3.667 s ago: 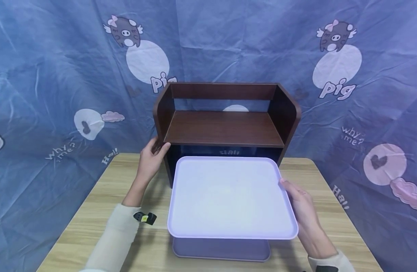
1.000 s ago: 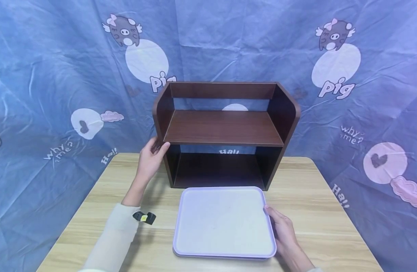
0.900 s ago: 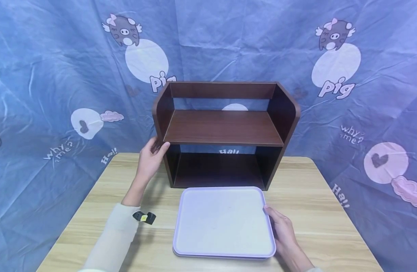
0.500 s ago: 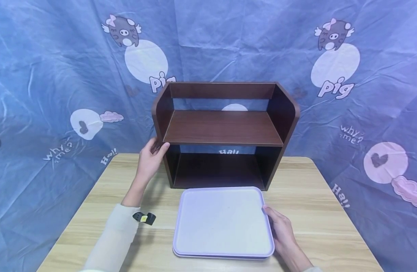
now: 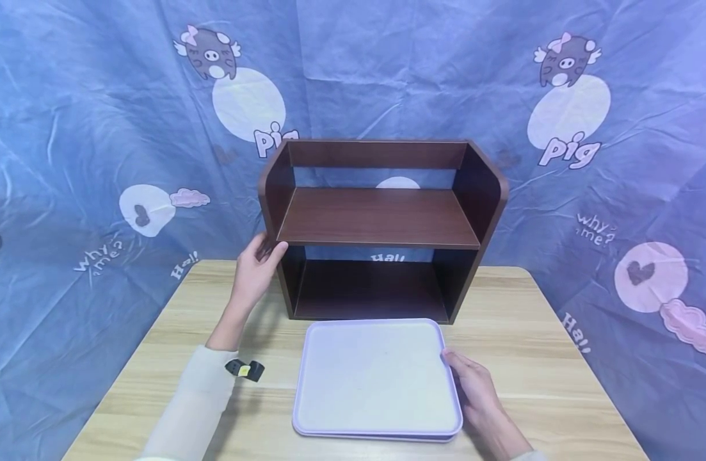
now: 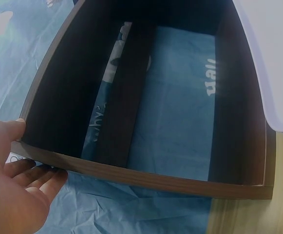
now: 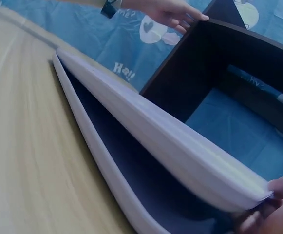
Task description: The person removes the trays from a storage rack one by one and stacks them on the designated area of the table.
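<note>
A dark brown two-tier wooden shelf (image 5: 381,216) stands upright at the back of the table. My left hand (image 5: 252,274) holds its left side at the middle board's front corner, with the thumb in front and the fingers round the outside. In front of the shelf are two pale lilac rectangular trays, one over the other. My right hand (image 5: 478,390) grips the upper tray (image 5: 378,378) by its right edge. The right wrist view shows this tray tilted above the lower tray (image 7: 98,148), with a gap that widens towards my right hand. The lower tray is mostly hidden in the head view.
The light wood table (image 5: 554,384) carries the shelf and the lower tray. A blue cloth with pig prints (image 5: 353,77) hangs behind and at both sides. A black strap (image 5: 245,369) is on the left sleeve.
Since the earliest frame, the upper tray has come down and towards me, over the lower one. In the last second it has shifted slightly left. My left hand keeps its place.
</note>
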The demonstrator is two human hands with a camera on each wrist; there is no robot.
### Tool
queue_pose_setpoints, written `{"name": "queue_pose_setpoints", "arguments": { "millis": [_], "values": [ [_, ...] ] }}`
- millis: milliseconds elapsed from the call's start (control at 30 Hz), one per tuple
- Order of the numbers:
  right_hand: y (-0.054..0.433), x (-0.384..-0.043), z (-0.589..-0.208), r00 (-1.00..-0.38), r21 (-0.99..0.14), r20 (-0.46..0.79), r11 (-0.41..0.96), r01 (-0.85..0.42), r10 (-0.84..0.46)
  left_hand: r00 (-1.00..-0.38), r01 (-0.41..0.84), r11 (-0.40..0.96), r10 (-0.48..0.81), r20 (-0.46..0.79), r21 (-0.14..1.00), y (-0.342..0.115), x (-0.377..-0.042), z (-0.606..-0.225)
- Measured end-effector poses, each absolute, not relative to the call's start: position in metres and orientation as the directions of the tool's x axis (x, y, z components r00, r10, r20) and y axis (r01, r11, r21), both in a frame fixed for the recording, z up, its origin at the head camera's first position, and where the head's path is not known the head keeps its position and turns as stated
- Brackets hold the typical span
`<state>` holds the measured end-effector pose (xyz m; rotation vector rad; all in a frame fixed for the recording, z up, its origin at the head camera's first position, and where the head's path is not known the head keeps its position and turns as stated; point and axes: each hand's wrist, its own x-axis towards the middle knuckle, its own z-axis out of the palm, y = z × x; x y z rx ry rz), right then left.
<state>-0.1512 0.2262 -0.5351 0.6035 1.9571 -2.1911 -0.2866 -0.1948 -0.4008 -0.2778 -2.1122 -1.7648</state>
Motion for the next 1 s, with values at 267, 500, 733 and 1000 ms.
{"name": "queue_pose_setpoints", "arguments": {
  "millis": [267,500,733,1000],
  "values": [
    [0.23,-0.159,-0.527,-0.964,-0.891,-0.146,0.393,0.226,0.224,-0.915,0.373,0.192,-0.086,0.394,0.908,-0.194,-0.286,-0.4],
    [0.234,-0.164,-0.519,-0.986,-0.735,-0.001,0.669,0.115,0.168,-0.917,0.368,0.184,-0.089,0.389,0.911,-0.193,-0.286,-0.4],
    [0.233,-0.166,-0.519,-0.995,-0.687,0.013,0.724,0.064,0.101,-0.919,0.362,0.187,-0.094,0.383,0.913,-0.194,-0.286,-0.4],
    [0.232,-0.167,-0.517,-0.999,-0.659,0.025,0.753,0.008,0.032,-0.919,0.363,0.182,-0.092,0.383,0.914,-0.194,-0.286,-0.4]
  ]
}}
